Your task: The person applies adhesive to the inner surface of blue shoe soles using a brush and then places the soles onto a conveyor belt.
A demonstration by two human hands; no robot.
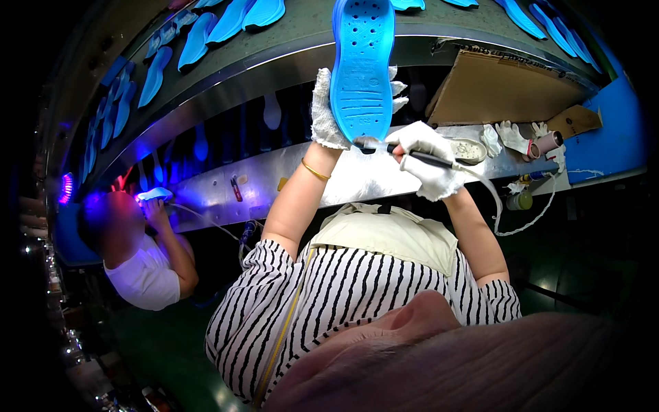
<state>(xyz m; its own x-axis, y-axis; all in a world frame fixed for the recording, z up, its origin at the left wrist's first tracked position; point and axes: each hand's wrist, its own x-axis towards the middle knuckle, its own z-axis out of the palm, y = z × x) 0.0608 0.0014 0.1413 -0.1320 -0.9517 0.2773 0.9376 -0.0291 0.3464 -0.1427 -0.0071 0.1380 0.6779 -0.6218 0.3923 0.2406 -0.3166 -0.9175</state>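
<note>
A blue shoe sole (362,82) stands upright in my left hand (324,117), its ridged, holed face toward me. The white-gloved fingers wrap behind it, and some fingertips show past its right edge. My right hand (427,141), also in a white knit glove, is closed round a black-handled brush (432,160). The brush head meets the lower end of the sole. From the handle's rear runs a pale flexible tube (490,189). Behind the right hand, a light-coloured shoe (468,151) lies on the metal bench (302,161).
Several blue soles (195,41) lie on the belt (302,34) above the bench. Farther right are a cardboard sheet (504,89), loose gloves (511,137), a thread spool (548,143) and a jar (519,200). A co-worker (147,275) at left holds a sole under bluish light.
</note>
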